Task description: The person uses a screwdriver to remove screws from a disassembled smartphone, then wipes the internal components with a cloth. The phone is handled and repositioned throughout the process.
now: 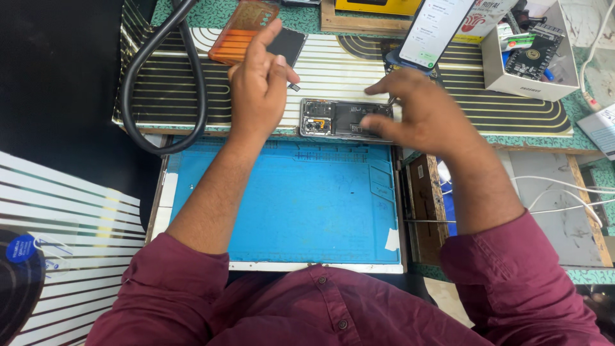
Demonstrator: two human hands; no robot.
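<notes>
mat point(282, 205): bare, blue, nearest | phone point(346, 119): back off, insides exposed, lying on counter point(525, 138) past mat | right hand point(423, 115): grip pinching a thin tool, probably tweezers, at phone's far edge | left hand point(259, 86): lifted beside phone, pinching a tiny part | reassembly not begun.

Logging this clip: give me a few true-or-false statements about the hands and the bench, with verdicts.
1. The opened phone lies above the blue mat. True.
2. The right hand rests on the phone. True.
3. The left hand presses flat on the mat. False: it is raised, pinching a small part.
4. The black hose lies right of the phone. False: it loops at the left.
5. The white box sits at the upper right. True.
</notes>
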